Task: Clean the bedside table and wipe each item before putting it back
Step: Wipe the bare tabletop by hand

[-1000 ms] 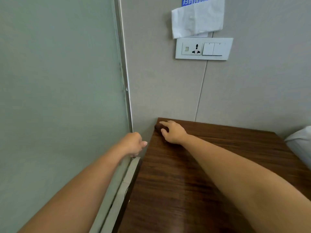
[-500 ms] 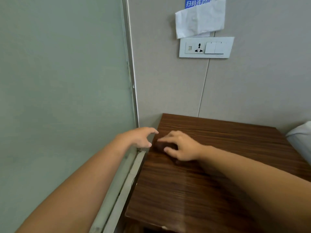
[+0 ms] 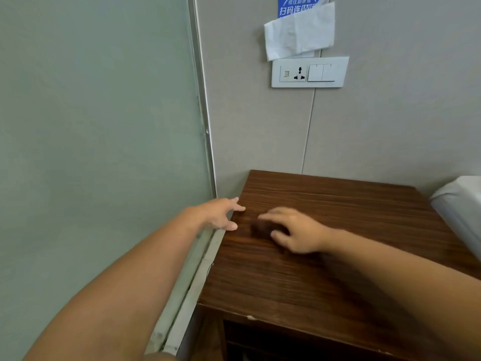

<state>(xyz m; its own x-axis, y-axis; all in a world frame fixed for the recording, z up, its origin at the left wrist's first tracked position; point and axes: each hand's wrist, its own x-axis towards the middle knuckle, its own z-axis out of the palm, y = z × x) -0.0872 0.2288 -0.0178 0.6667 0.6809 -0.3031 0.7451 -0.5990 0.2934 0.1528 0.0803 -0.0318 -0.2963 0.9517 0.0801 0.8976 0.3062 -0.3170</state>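
Note:
The dark wooden bedside table (image 3: 325,277) fills the lower right. My right hand (image 3: 296,230) lies on its left part, fingers and thumb curled round a small dark brown object (image 3: 261,226) that is blurred and pressed to the tabletop; I cannot tell what it is. My left hand (image 3: 221,213) reaches in from the left with straight spread fingers, and its fingertips touch the table's left edge. It holds nothing.
A frosted glass panel (image 3: 99,142) with a metal frame (image 3: 205,142) stands close to the table's left side. On the wall behind are a socket and switch plate (image 3: 309,72) and a white tissue (image 3: 299,31). White bedding (image 3: 460,209) borders the right.
My right hand has slid the dark object from the back left corner toward me along the table's left side. My left hand has uncurled and moved right onto the table's edge.

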